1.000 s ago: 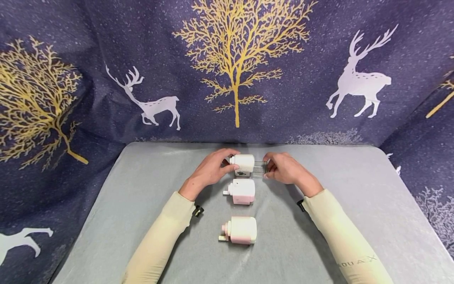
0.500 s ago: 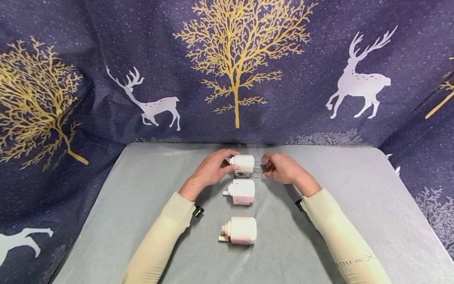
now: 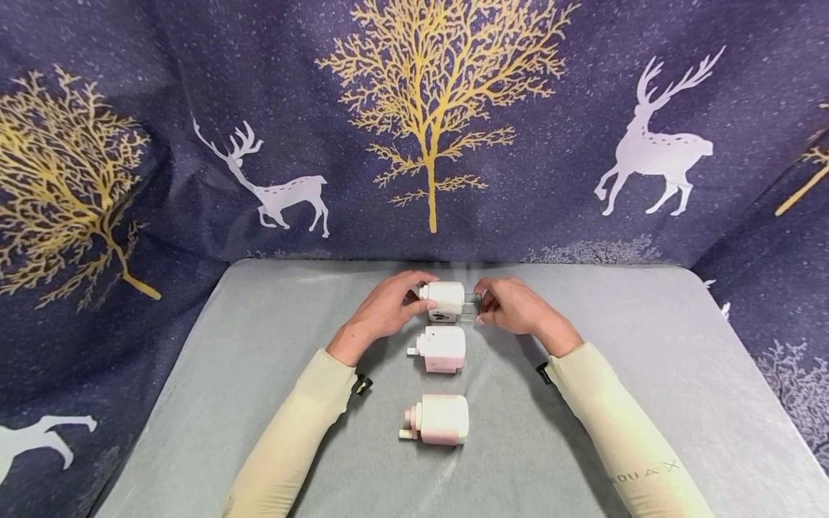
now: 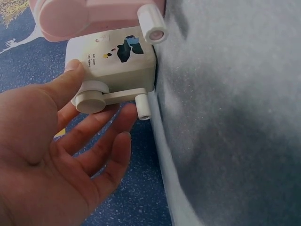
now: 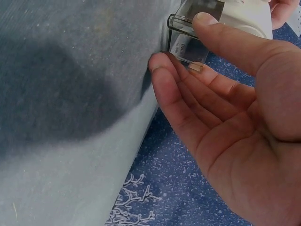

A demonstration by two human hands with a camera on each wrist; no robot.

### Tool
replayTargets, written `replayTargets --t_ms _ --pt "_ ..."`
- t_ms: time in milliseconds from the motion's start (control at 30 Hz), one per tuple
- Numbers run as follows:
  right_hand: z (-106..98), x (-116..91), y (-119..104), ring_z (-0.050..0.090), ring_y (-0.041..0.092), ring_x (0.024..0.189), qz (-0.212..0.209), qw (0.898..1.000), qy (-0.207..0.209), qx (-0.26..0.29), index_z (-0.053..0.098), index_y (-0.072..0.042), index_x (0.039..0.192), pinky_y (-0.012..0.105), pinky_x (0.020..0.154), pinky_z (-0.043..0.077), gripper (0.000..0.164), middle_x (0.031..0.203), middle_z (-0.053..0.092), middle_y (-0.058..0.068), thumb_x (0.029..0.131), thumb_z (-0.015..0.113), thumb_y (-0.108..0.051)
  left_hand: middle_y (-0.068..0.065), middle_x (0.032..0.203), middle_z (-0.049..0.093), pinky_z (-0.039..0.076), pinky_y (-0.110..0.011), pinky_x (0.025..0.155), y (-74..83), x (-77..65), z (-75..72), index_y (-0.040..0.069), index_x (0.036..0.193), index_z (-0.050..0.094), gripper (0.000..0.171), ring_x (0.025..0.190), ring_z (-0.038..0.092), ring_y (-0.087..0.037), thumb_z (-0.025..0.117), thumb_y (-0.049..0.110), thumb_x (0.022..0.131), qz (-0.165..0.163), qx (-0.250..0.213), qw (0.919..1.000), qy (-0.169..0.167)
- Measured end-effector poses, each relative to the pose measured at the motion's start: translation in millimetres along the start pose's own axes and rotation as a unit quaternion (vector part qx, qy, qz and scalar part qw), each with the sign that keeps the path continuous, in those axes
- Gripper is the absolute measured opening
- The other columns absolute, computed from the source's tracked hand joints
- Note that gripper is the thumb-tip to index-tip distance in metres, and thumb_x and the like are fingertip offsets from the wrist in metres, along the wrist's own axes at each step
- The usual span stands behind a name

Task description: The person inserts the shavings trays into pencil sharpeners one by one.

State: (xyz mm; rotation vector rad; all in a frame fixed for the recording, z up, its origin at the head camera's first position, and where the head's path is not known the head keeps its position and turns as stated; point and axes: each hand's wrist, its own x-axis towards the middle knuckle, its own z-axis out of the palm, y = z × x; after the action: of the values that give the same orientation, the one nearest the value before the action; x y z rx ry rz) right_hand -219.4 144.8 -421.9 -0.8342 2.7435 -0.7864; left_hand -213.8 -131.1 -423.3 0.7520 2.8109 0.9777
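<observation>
A white hand-crank pencil sharpener (image 3: 445, 293) with a dark printed picture lies farthest back on the table. My left hand (image 3: 386, 306) grips its crank end, thumb on one side and fingers on the other. In the left wrist view the cream crank (image 4: 124, 96) points away from the palm. From the sharpener's right end sticks out a clear shavings drawer (image 3: 470, 308), partly inside the body. My right hand (image 3: 518, 308) pinches the drawer's outer end; in the right wrist view the thumb lies on one face of the clear plastic (image 5: 186, 47).
A pink-and-white sharpener (image 3: 444, 350) stands just in front of the white one, its crank to the left. Nearer the front is another pink-and-white sharpener (image 3: 443, 419). The grey tabletop (image 3: 311, 439) ends at a dark blue patterned cloth (image 3: 272, 237) behind.
My right hand has moved slightly left with the drawer, and less of the drawer shows outside the white sharpener. My left hand and the other sharpeners have stayed put.
</observation>
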Motion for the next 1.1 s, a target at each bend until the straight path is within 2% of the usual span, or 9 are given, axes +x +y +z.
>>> replayTargets --t_ms 500,633,733,833,933,1100 --pt "2.6 6.2 -6.4 0.067 0.011 0.075 -0.004 1.000 0.003 -0.009 0.063 0.003 0.120 0.036 0.078 0.057 0.048 0.085 0.074 0.004 0.079 0.084 -0.011 0.007 0.135 0.058 0.052 -0.034 0.087 -0.6 -0.4 0.8 0.030 0.138 0.056 0.045 0.103 0.064 -0.016 0.067 0.037 0.095 0.003 -0.005 1.0000 0.004" --pt "4.5 8.7 -8.3 0.066 0.010 0.073 -0.016 1.000 0.012 -0.016 0.070 0.002 0.109 0.035 0.077 0.057 0.036 0.083 0.074 0.004 0.079 0.084 -0.011 0.008 0.135 0.058 0.052 -0.033 0.085 -1.0 -0.8 1.4 0.030 0.139 0.056 0.046 0.102 0.064 -0.015 0.067 0.038 0.095 0.001 -0.005 1.0000 0.003" --pt "5.8 10.4 -9.0 0.066 0.011 0.074 -0.023 0.999 0.017 -0.023 0.075 -0.001 0.094 0.035 0.078 0.056 0.021 0.094 0.074 0.007 0.078 0.084 -0.012 0.008 0.134 0.058 0.052 -0.032 0.085 -1.3 -0.5 1.7 0.030 0.138 0.056 0.046 0.101 0.064 -0.013 0.068 0.038 0.095 0.000 -0.006 1.0000 0.004" --pt "7.1 11.0 -9.2 0.066 0.012 0.076 -0.027 0.999 0.017 -0.024 0.076 -0.004 0.084 0.034 0.077 0.056 0.013 0.107 0.072 0.009 0.078 0.084 -0.012 0.008 0.133 0.059 0.052 -0.032 0.084 -1.1 -0.3 1.6 0.029 0.138 0.056 0.046 0.100 0.064 -0.012 0.068 0.037 0.095 0.000 -0.007 1.0000 0.005" --pt "8.0 10.7 -8.3 0.066 0.011 0.075 -0.029 0.999 0.019 -0.023 0.076 -0.006 0.081 0.034 0.076 0.056 0.011 0.110 0.071 0.010 0.077 0.084 -0.012 0.007 0.133 0.059 0.052 -0.031 0.084 -0.9 0.0 1.8 0.028 0.138 0.057 0.046 0.100 0.064 -0.012 0.068 0.037 0.095 0.001 -0.009 1.0000 0.003" --pt "9.7 12.6 -5.8 0.066 0.011 0.073 -0.032 0.999 0.020 -0.014 0.075 -0.002 0.086 0.034 0.075 0.056 0.016 0.098 0.073 0.009 0.076 0.084 -0.011 0.007 0.133 0.059 0.053 -0.032 0.084 -1.0 0.2 2.3 0.028 0.138 0.057 0.046 0.099 0.064 -0.012 0.068 0.037 0.094 0.003 -0.008 1.0000 0.005"
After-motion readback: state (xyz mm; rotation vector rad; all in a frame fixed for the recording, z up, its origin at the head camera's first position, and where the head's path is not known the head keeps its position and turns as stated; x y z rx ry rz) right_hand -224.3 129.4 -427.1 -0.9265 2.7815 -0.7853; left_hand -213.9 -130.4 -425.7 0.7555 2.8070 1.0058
